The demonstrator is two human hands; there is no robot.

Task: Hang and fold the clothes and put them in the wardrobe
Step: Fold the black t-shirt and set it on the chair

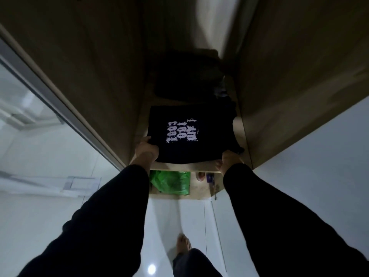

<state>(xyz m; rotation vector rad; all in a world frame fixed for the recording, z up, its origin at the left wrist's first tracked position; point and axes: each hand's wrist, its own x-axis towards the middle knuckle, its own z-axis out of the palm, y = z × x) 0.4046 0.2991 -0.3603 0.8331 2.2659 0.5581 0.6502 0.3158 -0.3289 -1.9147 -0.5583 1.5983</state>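
A pale print is carried on the black shirt (187,134), set sideways to the camera in three stacked lines. The words "I AM", "TOO" and "COOL" can be made out in ragged, dripping letters. No other text, label or number can be read anywhere in the view.

A folded shirt (185,134) lies on the wardrobe shelf (238,128) at its front edge, a pile of clothes (187,76) behind it, a bag (171,182) on the shelf below.
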